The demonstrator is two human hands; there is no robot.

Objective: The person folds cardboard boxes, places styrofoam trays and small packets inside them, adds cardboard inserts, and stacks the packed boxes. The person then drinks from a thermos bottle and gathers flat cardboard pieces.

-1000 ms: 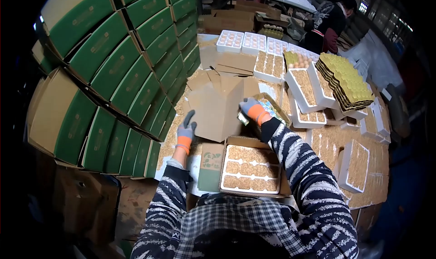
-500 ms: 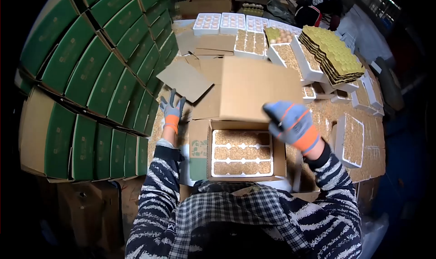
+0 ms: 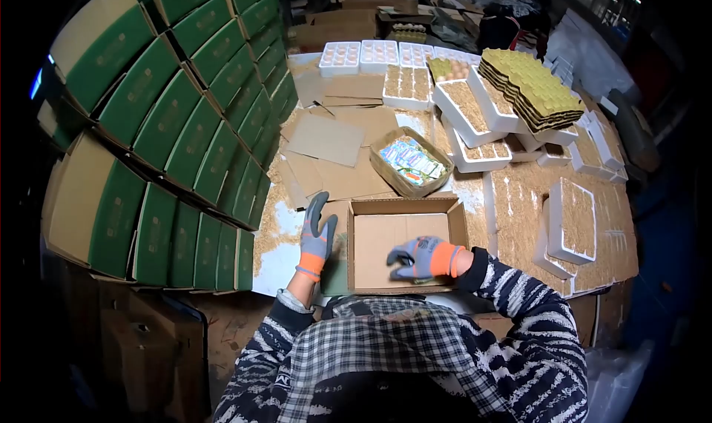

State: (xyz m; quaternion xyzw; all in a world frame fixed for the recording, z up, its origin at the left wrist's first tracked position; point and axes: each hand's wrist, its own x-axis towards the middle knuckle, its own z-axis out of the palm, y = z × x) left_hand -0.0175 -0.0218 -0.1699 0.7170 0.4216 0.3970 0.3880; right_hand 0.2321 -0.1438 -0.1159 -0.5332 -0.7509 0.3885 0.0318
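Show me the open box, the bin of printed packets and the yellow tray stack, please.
Open box point(image 3: 404, 207): head view, inside of far wall.
Bin of printed packets point(image 3: 399, 186): head view, near wall.
Yellow tray stack point(image 3: 529, 84): head view, top tray's middle.

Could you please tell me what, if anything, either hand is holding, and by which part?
The left hand shows nothing held. The right hand is curled over the open box; whether it grips anything cannot be told.

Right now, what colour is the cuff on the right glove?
The cuff is orange, shown best in the head view.
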